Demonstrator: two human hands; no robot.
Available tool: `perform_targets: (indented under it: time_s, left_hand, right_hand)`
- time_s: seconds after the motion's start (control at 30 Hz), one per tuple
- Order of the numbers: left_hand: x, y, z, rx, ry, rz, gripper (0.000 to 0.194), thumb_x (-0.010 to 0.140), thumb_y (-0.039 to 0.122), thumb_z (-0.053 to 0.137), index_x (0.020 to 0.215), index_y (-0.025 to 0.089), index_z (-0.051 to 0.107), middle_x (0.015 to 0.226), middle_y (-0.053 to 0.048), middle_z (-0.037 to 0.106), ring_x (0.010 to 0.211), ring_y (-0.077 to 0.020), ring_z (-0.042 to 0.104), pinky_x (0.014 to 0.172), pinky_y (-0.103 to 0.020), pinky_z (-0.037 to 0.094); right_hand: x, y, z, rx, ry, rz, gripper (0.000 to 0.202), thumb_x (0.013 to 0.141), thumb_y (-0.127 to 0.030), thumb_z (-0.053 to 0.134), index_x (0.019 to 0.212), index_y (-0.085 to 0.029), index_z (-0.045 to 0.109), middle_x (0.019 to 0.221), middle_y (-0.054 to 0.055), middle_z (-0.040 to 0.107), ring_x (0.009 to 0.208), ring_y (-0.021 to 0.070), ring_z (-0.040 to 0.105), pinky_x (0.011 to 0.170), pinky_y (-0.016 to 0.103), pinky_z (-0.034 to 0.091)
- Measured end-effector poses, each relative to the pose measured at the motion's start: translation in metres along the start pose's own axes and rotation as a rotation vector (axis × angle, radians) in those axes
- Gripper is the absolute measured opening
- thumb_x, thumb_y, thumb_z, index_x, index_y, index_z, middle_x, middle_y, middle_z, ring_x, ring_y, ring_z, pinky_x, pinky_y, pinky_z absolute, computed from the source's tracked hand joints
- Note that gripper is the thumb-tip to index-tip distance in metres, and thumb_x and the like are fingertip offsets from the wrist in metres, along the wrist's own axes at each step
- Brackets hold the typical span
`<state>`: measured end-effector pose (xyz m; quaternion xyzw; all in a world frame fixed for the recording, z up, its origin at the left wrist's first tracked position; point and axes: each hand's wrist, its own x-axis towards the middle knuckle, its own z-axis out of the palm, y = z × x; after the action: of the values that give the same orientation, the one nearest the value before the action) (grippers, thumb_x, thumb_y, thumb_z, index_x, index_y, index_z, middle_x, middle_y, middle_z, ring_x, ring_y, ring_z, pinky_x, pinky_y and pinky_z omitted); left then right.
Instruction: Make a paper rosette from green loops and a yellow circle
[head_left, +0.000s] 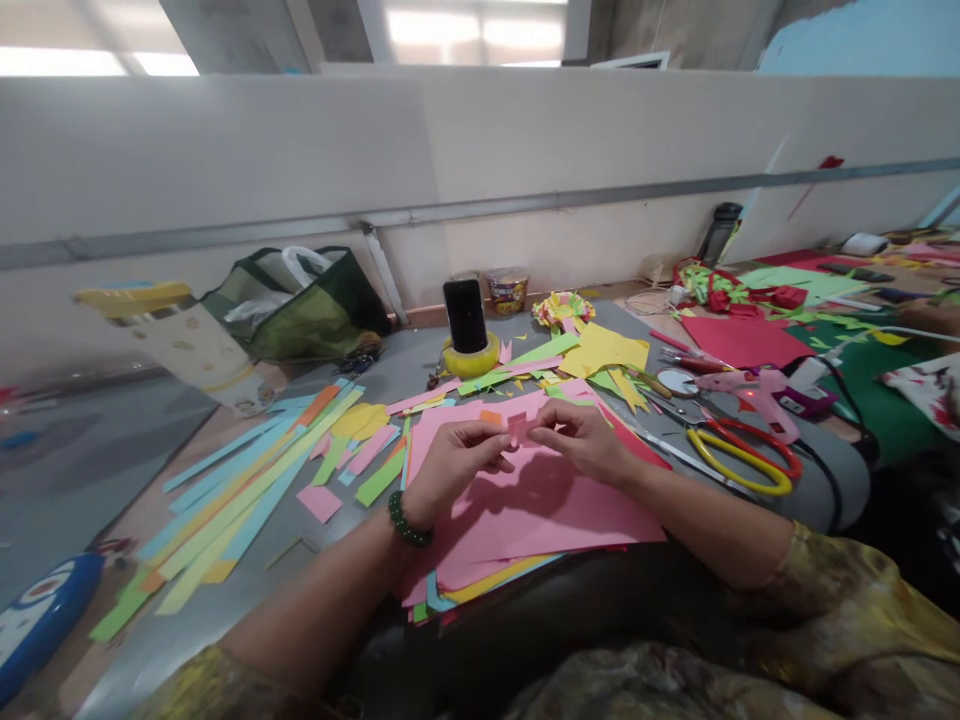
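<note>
Between my two hands is a small piece of pink paper (518,428), standing up with its lower part bent or curled. My left hand (466,462), with a dark green bead bracelet (409,520) at the wrist, pinches its left side between thumb and fingers. On its right side, my right hand (581,438) closes thumb and fingertips on the paper. Both hands hover over a stack of coloured paper sheets (551,515) with pink on top. A small orange paper piece (491,417) lies just behind my left fingers.
Long paper strips (262,480) fan out at left, beside a tilted tumbler (187,345). A phone (465,315) stands in a yellow tape roll (471,358). Scissors (742,460) and a pink glue gun (765,395) lie at right. A paper flower (562,310) sits behind.
</note>
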<state>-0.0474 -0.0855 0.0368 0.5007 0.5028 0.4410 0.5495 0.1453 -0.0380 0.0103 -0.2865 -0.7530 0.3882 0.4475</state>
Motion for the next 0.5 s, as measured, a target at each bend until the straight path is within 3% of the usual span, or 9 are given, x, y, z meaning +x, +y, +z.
perform_targets:
  time_s: [0.2, 0.5]
  left_hand:
    - [0.0027, -0.0065, -0.0024, 0.07, -0.022, 0.059, 0.03, 0.061, 0.044, 0.085, 0.068, 0.017, 0.074, 0.07, -0.003, 0.072, 0.057, -0.0161, 0.068, 0.059, -0.026, 0.055]
    - [0.0032, -0.0088, -0.0014, 0.169, -0.026, 0.136, 0.013, 0.068, 0.03, 0.072, 0.065, 0.017, 0.071, 0.059, 0.0, 0.067, 0.056, -0.0147, 0.068, 0.055, -0.022, 0.051]
  right_hand:
    - [0.0044, -0.0075, -0.0007, 0.185, -0.07, 0.322, 0.046, 0.065, -0.061, 0.081, 0.066, -0.018, 0.063, 0.057, -0.005, 0.053, 0.05, 0.0077, 0.042, 0.049, 0.024, 0.036]
    - [0.0073, -0.01, 0.0015, 0.214, -0.084, 0.451, 0.053, 0.052, -0.065, 0.085, 0.058, -0.019, 0.058, 0.05, -0.007, 0.049, 0.047, 0.0057, 0.04, 0.045, 0.023, 0.031]
